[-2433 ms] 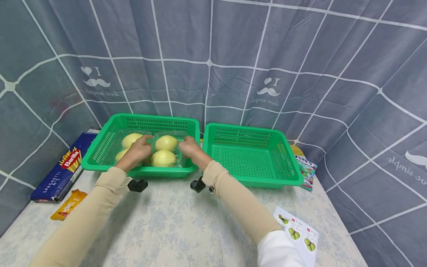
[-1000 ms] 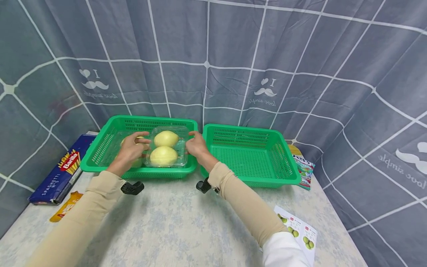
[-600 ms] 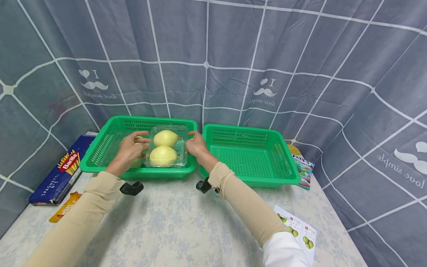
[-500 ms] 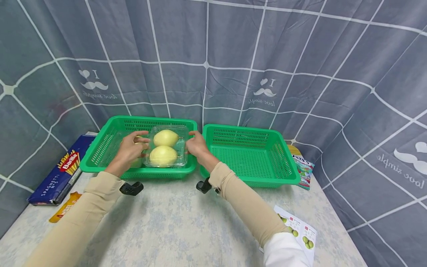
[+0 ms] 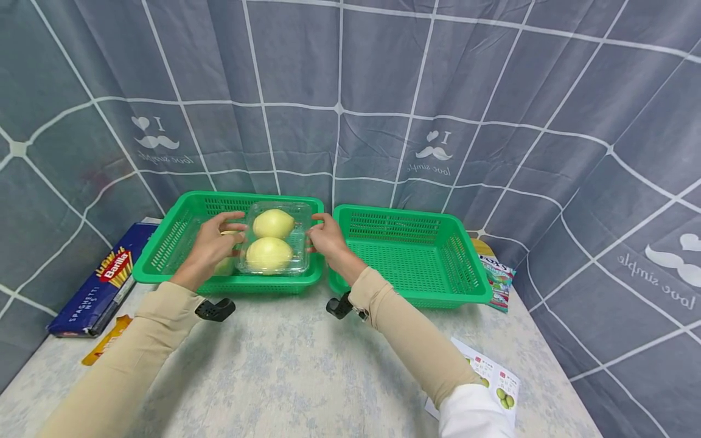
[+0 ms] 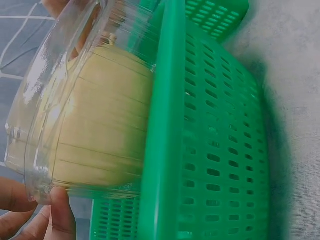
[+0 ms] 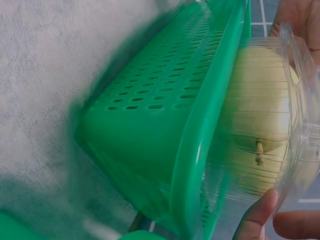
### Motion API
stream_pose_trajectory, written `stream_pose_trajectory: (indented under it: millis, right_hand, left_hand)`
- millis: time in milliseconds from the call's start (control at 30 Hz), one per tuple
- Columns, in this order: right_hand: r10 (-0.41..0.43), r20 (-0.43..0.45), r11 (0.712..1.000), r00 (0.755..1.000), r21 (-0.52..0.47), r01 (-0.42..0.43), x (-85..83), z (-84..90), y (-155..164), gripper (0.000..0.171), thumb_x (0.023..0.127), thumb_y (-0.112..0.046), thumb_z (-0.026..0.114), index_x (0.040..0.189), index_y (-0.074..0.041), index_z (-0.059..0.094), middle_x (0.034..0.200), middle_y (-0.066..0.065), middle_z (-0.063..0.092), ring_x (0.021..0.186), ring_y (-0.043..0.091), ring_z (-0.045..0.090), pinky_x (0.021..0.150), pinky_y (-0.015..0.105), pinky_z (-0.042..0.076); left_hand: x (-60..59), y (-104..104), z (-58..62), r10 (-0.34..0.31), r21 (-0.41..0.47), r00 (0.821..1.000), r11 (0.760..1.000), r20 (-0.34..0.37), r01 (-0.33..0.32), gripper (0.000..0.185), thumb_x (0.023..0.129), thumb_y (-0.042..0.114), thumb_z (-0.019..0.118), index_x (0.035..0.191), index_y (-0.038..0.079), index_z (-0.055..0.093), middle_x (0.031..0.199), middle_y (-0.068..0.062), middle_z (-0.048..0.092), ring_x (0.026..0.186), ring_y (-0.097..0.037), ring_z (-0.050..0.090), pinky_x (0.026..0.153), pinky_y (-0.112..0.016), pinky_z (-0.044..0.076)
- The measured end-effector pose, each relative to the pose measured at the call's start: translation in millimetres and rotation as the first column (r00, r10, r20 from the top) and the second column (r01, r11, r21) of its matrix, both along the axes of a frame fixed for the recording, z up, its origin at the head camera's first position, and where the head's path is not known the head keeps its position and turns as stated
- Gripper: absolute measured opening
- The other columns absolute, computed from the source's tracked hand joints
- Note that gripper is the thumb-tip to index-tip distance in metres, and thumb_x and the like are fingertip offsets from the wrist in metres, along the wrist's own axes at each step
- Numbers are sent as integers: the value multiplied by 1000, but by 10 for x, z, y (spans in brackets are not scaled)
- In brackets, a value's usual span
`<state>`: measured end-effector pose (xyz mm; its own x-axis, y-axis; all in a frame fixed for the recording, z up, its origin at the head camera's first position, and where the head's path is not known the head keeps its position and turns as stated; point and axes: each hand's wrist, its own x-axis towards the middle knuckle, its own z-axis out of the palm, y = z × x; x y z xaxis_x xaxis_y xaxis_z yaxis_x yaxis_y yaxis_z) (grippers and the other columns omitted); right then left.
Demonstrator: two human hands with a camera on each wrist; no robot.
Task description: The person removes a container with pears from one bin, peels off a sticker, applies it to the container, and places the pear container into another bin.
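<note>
A clear plastic clamshell (image 5: pixel 300 246) with two pale yellow melons (image 5: pixel 269 255) in it is held just above the left green basket (image 5: pixel 274 284). My left hand (image 5: pixel 212 246) pinches its left edge; thumb and fingers (image 6: pixel 61 212) grip the rim in the left wrist view. On the opposite side my right hand (image 5: pixel 331 244) pinches the rim, with the thumb (image 7: pixel 259 214) below it in the right wrist view. Another pack with a yellow melon (image 5: pixel 226 266) lies in the basket, partly hidden by my left hand.
A second green basket (image 5: pixel 402 261) stands to the right. A blue spaghetti box (image 5: pixel 104 286) and an orange packet (image 5: pixel 106 340) lie at left. A colourful bag (image 5: pixel 499 283) is behind the right basket; a printed sheet (image 5: pixel 506 380) lies at front right.
The clamshell has come up from the left basket's floor between both hands. Over the last half second it has risen slightly, and my right wrist has shifted a little to the right.
</note>
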<state>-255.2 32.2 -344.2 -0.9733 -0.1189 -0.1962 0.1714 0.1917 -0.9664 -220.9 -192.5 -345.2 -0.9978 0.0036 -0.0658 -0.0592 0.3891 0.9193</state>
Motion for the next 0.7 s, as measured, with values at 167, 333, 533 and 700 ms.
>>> stream_pose_trajectory:
  millis: [167,333,533,700]
  right_hand:
    - [-15,-20,999,1000,-47,14,38,30,32,59,100,3,48,155,-12,34,106,8,54,74,16,55,61,23,52]
    - [-31,-47,997,998,-75,28,84,66,38,61,100,1,50,156,-16,32,105,6,54,75,16,56,61,22,52]
    - [-36,-52,994,998,-103,30,149,111,66,60,101,-1,51,156,-15,33,108,6,53,75,16,56,62,22,52]
    - [-29,-28,992,999,-123,25,216,129,115,59,101,-2,51,156,-16,34,110,6,53,76,15,55,65,21,52]
  left_hand:
    - [23,19,38,-5,-10,1000,1000,-26,4,59,103,4,49,158,9,31,147,-26,48,100,-17,59,72,-23,59]
    - [53,43,74,-6,-17,999,1000,-51,5,57,104,4,48,158,9,31,148,-27,47,110,-32,59,71,-22,58]
    - [101,60,136,-4,-32,998,1000,-56,2,56,104,5,47,158,10,32,148,-25,47,113,-35,58,72,-23,58]
    - [169,71,154,-29,-38,998,999,-63,27,55,104,6,46,157,10,32,148,-26,47,114,-33,57,73,-23,58]
